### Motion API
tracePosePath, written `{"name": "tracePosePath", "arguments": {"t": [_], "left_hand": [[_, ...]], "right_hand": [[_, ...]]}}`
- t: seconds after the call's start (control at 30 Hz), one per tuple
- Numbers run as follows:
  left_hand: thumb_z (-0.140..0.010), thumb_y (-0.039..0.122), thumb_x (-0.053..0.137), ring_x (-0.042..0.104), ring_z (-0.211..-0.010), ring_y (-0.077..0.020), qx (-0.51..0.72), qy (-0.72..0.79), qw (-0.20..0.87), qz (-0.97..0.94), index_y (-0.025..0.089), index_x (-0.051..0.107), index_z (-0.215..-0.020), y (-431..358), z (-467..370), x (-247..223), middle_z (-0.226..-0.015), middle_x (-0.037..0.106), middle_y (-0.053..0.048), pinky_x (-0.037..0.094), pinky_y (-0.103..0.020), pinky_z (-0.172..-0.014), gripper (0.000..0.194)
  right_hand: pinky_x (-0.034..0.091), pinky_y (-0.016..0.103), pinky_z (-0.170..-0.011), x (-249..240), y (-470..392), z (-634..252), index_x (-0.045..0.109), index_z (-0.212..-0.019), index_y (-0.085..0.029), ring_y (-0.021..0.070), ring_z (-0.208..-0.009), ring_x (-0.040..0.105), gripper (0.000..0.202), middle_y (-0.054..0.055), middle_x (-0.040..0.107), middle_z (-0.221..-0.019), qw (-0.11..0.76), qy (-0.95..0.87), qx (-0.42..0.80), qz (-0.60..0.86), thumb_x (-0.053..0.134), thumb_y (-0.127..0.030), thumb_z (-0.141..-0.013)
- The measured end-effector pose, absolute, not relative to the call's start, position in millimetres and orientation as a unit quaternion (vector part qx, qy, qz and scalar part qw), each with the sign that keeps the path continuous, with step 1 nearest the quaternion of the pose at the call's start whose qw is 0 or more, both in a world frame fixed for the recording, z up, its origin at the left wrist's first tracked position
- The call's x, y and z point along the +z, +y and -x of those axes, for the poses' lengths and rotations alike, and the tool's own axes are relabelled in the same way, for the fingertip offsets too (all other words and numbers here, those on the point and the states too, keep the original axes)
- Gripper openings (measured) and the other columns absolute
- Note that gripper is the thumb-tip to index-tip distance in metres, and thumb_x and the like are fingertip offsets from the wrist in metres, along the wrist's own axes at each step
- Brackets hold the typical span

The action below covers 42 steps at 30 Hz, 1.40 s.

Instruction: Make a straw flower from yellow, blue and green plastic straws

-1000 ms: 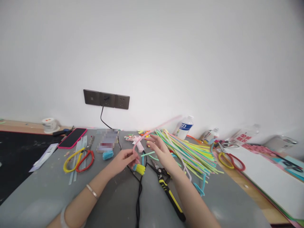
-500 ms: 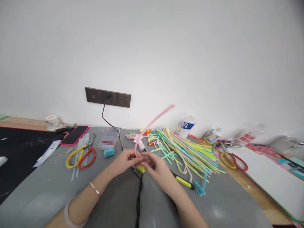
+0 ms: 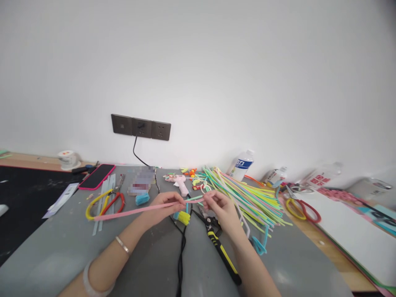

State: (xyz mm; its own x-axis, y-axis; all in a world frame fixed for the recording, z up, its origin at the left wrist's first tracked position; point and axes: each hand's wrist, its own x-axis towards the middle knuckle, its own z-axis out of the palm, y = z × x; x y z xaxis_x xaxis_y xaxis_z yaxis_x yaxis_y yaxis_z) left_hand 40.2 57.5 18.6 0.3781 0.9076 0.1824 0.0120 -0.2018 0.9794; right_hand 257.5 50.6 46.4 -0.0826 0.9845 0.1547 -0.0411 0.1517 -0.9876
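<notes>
A pink fuzzy stem (image 3: 133, 212) runs between my two hands, its long free end reaching left over my left wrist. My left hand (image 3: 168, 204) pinches it near the middle. The fingertips of my right hand (image 3: 218, 206) grip its other end, a short stretch to the right. Below and between the hands lie a small yellow fuzzy bundle (image 3: 183, 217) and black-and-yellow pliers (image 3: 224, 255). Just behind them rests a pink glue gun (image 3: 182, 185).
Many pastel fuzzy stems (image 3: 247, 194) lie at the right, before a white bottle (image 3: 241, 166). Left are yellow-and-red scissors (image 3: 113, 204), a phone (image 3: 97, 176) and a blue bundle (image 3: 142, 199). A black cable (image 3: 180, 260) crosses the table's front. More scissors (image 3: 305, 209) lie far right.
The pink stem has swung from pointing up and right to lying leftward over my left forearm. My right hand has moved right, apart from my left, and the pliers now show more.
</notes>
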Motion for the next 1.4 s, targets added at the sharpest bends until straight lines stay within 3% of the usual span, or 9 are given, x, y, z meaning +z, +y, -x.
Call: {"name": "tracePosePath", "arguments": {"t": [0.13,0.33,0.43,0.53,0.7,0.87,1.07,1.23,1.4], "left_hand": [[-0.083,0.038,0.066,0.065,-0.08,-0.0179,0.488,0.345,0.532,-0.6,0.02,0.063,-0.112,59.6,-40.4,19.8,-0.092,0.072,-0.006,0.051,-0.029,-0.075,0.034],[-0.086,0.056,0.054,0.067,-0.077,-0.0195,0.405,0.33,0.637,-0.567,0.016,0.064,-0.092,51.4,-41.3,28.5,-0.084,0.072,-0.008,0.053,-0.028,-0.066,0.042],[-0.087,0.062,0.048,0.062,-0.051,-0.0147,0.282,0.299,0.711,-0.571,0.019,0.054,-0.089,43.5,-45.2,27.6,-0.064,0.069,-0.002,0.049,-0.025,-0.052,0.043],[-0.088,0.059,0.049,0.04,-0.03,-0.0074,0.222,0.336,0.677,-0.616,0.021,0.051,-0.095,41.0,-46.2,25.4,-0.044,0.054,0.008,0.032,-0.017,-0.036,0.039],[-0.092,0.056,0.042,0.03,-0.028,-0.0055,0.253,0.356,0.601,-0.669,0.017,0.059,-0.086,44.6,-42.3,26.5,-0.036,0.038,0.012,0.023,-0.017,-0.035,0.043],[-0.089,0.057,0.047,0.033,-0.031,-0.0066,0.259,0.418,0.557,-0.669,0.017,0.066,-0.088,43.7,-42.4,32.3,-0.042,0.037,0.011,0.024,-0.018,-0.034,0.045],[-0.089,0.047,0.047,0.034,-0.03,-0.0075,0.306,0.401,0.583,-0.637,0.02,0.05,-0.065,45.9,-44.9,28.3,-0.037,0.042,0.009,0.028,-0.018,-0.035,0.036],[-0.09,0.055,0.043,0.028,-0.026,-0.0058,0.328,0.404,0.577,-0.629,0.022,0.038,-0.058,50.3,-43.9,19.2,-0.035,0.031,0.011,0.024,-0.02,-0.034,0.046],[-0.087,0.058,0.05,0.027,-0.025,-0.0055,0.326,0.402,0.566,-0.642,0.019,0.055,-0.076,49.9,-42.2,18.1,-0.034,0.033,0.013,0.016,-0.02,-0.032,0.041]], "right_hand": [[0.045,0.026,-0.056,47.9,51.7,-262.7,0.062,-0.072,-0.02,0.0123,-0.054,0.05,0.034,-0.002,0.057,-0.062,0.61,-0.471,0.502,0.392,0.072,-0.052,-0.074],[0.041,0.025,-0.053,48.7,37.5,-250.4,0.065,-0.077,-0.018,0.0131,-0.054,0.054,0.03,0.0,0.063,-0.061,0.437,-0.62,0.535,0.371,0.063,-0.047,-0.084],[0.043,0.026,-0.055,39.9,32.6,-235.0,0.063,-0.077,-0.019,0.0143,-0.055,0.056,0.028,0.001,0.064,-0.063,0.421,-0.658,0.487,0.391,0.061,-0.046,-0.084],[0.047,0.028,-0.06,29.5,32.1,-227.8,0.063,-0.082,-0.019,0.0179,-0.063,0.061,0.026,0.004,0.067,-0.071,0.435,-0.666,0.444,0.412,0.059,-0.044,-0.085],[0.048,0.034,-0.068,23.2,25.3,-258.3,0.06,-0.108,-0.02,0.0221,-0.074,0.062,0.027,0.006,0.066,-0.086,0.349,-0.735,0.25,0.525,0.054,-0.036,-0.087],[0.044,0.05,-0.081,9.8,0.1,-305.2,0.063,-0.1,-0.018,0.0411,-0.103,0.057,0.038,0.017,0.063,-0.105,0.146,-0.706,0.036,0.692,0.067,-0.043,-0.072],[0.038,0.05,-0.089,-2.0,-16.6,-318.9,0.055,-0.124,-0.02,0.0413,-0.111,0.054,0.07,0.018,0.06,-0.117,0.077,-0.738,0.017,0.67,0.075,-0.035,-0.059],[0.043,0.044,-0.088,11.1,-18.4,-315.3,0.061,-0.104,-0.013,0.0368,-0.102,0.056,0.043,0.018,0.061,-0.106,0.072,-0.742,0.056,0.665,0.062,-0.022,-0.061],[0.048,0.037,-0.079,20.4,-29.1,-316.8,0.052,-0.096,-0.019,0.0296,-0.09,0.063,0.032,0.012,0.064,-0.096,0.138,-0.692,0.176,0.686,0.055,-0.02,-0.063]]}}
